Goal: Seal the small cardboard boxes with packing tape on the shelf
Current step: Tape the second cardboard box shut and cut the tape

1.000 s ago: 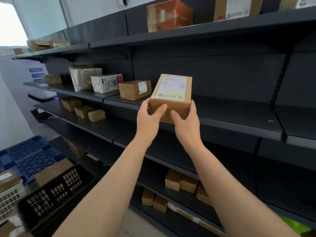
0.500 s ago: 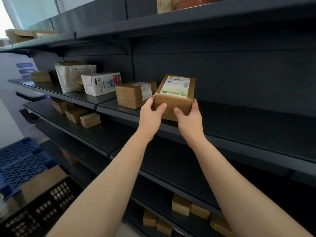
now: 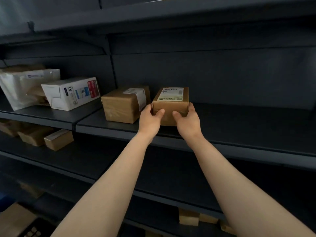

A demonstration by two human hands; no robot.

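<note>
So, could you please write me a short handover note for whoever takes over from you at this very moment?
Left hand: grips the near left corner of the labelled box, thumb on its front face.
Right hand: grips the near right corner the same way.
Things: the labelled box appears to sit on the middle shelf, label up, just right of a brown box.
Done: the box is on the shelf.
Left: no packing tape is in view, and whether this box is sealed cannot be told. Let go, find tape, then check the small boxes on the shelf below.
</note>
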